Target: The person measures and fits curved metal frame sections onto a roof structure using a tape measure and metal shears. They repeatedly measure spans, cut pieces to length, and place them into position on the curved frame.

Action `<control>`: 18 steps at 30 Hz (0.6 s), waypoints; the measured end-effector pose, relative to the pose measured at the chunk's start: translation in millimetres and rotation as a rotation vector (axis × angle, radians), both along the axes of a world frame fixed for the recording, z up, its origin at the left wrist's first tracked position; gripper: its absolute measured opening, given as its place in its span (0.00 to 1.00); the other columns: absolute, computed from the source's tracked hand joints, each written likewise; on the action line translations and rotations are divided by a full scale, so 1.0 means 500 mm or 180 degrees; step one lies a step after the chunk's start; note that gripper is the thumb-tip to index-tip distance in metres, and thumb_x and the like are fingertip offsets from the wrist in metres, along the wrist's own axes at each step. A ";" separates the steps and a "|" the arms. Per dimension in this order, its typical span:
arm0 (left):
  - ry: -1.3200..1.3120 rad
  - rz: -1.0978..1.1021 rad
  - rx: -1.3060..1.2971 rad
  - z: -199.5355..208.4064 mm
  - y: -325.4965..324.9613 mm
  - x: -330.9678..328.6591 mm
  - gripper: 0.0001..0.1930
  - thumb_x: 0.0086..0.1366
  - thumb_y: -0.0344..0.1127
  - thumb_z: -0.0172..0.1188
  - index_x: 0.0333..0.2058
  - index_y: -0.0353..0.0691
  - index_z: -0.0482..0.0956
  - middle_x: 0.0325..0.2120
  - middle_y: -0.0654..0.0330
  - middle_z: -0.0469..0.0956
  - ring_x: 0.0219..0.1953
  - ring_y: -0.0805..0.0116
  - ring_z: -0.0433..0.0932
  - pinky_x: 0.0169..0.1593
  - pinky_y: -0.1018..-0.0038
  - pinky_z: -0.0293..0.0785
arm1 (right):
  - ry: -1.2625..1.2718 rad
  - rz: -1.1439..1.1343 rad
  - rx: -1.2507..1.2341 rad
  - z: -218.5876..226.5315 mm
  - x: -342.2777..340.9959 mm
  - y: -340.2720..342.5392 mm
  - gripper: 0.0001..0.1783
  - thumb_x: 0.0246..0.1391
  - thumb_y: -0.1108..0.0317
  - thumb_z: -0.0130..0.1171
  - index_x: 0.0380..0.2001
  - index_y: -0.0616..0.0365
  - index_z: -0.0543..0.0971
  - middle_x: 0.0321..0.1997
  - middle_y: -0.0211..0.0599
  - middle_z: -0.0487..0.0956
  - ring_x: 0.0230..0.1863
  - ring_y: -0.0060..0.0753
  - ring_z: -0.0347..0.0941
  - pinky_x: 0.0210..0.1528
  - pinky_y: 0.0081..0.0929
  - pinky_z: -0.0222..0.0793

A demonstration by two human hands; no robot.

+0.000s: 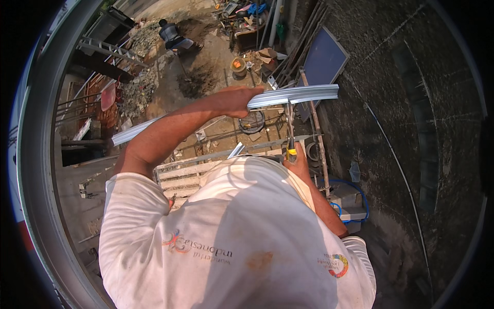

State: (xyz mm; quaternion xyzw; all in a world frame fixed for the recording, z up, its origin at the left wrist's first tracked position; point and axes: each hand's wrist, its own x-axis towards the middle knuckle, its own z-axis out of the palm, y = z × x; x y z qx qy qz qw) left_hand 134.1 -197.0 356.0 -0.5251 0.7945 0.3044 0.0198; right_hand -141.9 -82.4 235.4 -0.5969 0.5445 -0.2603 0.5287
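My left hand point(241, 102) is closed around a long silvery metal channel point(309, 94), held out crosswise in front of my chest. One end of the channel reaches out to the right; the other passes behind my left forearm and shows again near the elbow. Below the right-hand part, my right hand point(298, 165) grips a pair of tin snips point(290, 126) with yellow and dark handles. The snips point upward, their jaws at the lower edge of the channel. Whether the blades are open or closed on the metal is too small to tell.
Beneath me is a slatted wooden platform point(180, 177). A bamboo pole point(320, 144) rises near my right hand, beside a rough dark wall point(401, 103). A metal beam point(38, 154) curves along the left. Farther down, a person point(171, 35) sits near dug earth, a ladder point(110, 50) and a bucket point(238, 66).
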 end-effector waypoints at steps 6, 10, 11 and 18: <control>-0.0007 -0.0061 0.0222 0.014 -0.003 0.004 0.34 0.48 0.25 0.53 0.59 0.37 0.64 0.44 0.41 0.76 0.47 0.45 0.75 0.49 0.60 0.71 | -0.0306 0.0281 0.0209 -0.036 -0.016 -0.003 0.27 0.43 0.75 0.57 0.50 0.55 0.64 0.35 0.42 0.74 0.41 0.42 0.72 0.49 0.35 0.65; 0.0015 -0.0140 0.0048 -0.001 0.004 0.026 0.33 0.48 0.25 0.53 0.58 0.38 0.64 0.41 0.41 0.77 0.44 0.44 0.76 0.46 0.57 0.71 | -0.0691 0.0467 0.0434 -0.055 -0.029 -0.004 0.30 0.42 0.78 0.57 0.52 0.55 0.63 0.37 0.37 0.74 0.43 0.34 0.72 0.51 0.32 0.64; 0.0043 -0.0149 -0.0036 -0.001 0.008 0.028 0.32 0.48 0.25 0.53 0.57 0.38 0.64 0.40 0.41 0.77 0.43 0.44 0.76 0.45 0.56 0.71 | -0.0670 0.0485 0.0423 -0.057 -0.028 -0.004 0.31 0.42 0.79 0.58 0.52 0.55 0.63 0.37 0.35 0.74 0.43 0.32 0.72 0.51 0.32 0.64; -0.0080 -0.0172 0.0335 0.036 0.013 -0.009 0.25 0.49 0.26 0.54 0.50 0.39 0.64 0.33 0.41 0.77 0.39 0.42 0.77 0.41 0.52 0.70 | -0.0724 0.0433 0.0286 -0.076 -0.027 0.001 0.31 0.43 0.80 0.58 0.53 0.55 0.62 0.35 0.33 0.75 0.44 0.31 0.73 0.52 0.30 0.64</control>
